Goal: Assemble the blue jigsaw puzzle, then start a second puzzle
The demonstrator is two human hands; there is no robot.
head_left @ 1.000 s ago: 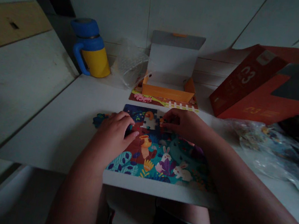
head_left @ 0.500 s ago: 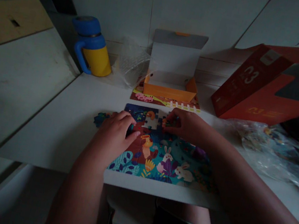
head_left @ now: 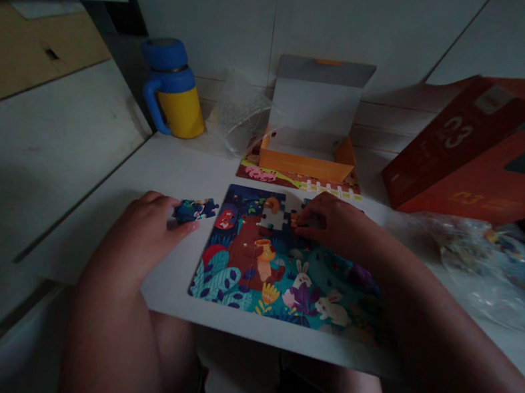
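A partly assembled jigsaw puzzle (head_left: 250, 269) with a bear and rabbits lies flat on the white table, with a gap in its upper part. At the right side of that gap my right hand (head_left: 333, 224) has its fingers pinched together on a puzzle piece (head_left: 294, 220) that is mostly hidden. My left hand (head_left: 139, 229) is to the left of the puzzle, thumb and fingers apart. Between them, beside the fingertips, are a few loose dark blue puzzle pieces (head_left: 198, 210); whether the hand touches them I cannot tell.
Behind the puzzle stands an open orange box (head_left: 306, 165) on a picture sheet (head_left: 259, 173). A blue and yellow jug (head_left: 182, 104) and crumpled clear plastic (head_left: 241, 115) are at the back left. A large red box (head_left: 472, 159) and plastic bags (head_left: 488, 270) occupy the right.
My left hand has moved left, off the puzzle's left part to the loose pieces, uncovering the area beneath. My right hand stays by the gap. The view has shifted slightly.
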